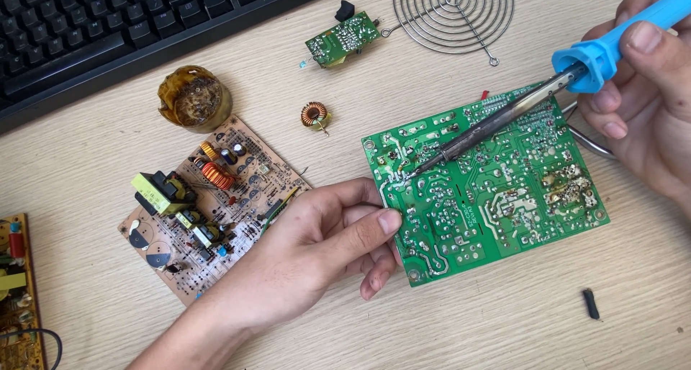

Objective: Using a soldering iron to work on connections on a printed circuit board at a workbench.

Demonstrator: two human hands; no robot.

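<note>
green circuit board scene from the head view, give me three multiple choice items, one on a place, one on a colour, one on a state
1. Where does the tip of the soldering iron rest?
A. on the round wire fan grille
B. near the left edge of the green circuit board
C. on the black keyboard

2. What colour is the soldering iron's handle?
A. blue
B. red
C. yellow

3. How does the left hand meet the green circuit board?
A. hovers apart from it
B. lies flat under the tan board
C. grips its left edge, thumb on top

Answers: 1 B, the tip touches solder joints by that edge. 2 A, the right hand holds a blue plastic handle. 3 C, the thumb presses onto the board's edge.
</note>
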